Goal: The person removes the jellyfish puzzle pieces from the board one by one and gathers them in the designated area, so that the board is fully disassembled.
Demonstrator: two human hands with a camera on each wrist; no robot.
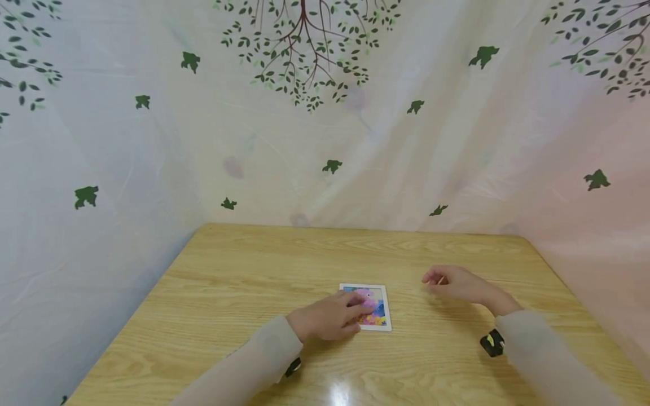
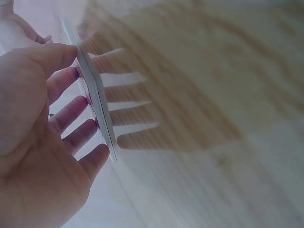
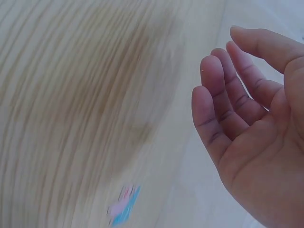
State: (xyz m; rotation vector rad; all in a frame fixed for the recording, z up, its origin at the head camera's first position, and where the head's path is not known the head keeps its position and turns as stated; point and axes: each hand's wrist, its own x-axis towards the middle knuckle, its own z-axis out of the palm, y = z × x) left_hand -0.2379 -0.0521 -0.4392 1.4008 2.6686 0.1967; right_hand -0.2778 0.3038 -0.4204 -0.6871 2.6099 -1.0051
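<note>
A square picture board (image 1: 381, 320) with a white frame lies flat on the wooden table, showing a pink figure, blue areas and flowers. My left hand (image 1: 330, 317) rests on it with spread fingertips (image 2: 99, 154), covering its left part. In the left wrist view the board (image 2: 97, 92) appears edge-on, thin and pale, with the thumb at its edge. To the right, my right hand (image 1: 459, 283) hovers over the table with loosely bent fingers and holds nothing. In the right wrist view, a small blurred pink and blue patch (image 3: 123, 206) shows below the right hand; I cannot tell what it is.
The light wood table (image 1: 244, 265) extends around both hands, with rounded far corners. A pale cloth (image 1: 274, 141) printed with leaves and branches hangs behind it and along both sides. Dark bands with small devices (image 1: 492, 343) sit at the wrists.
</note>
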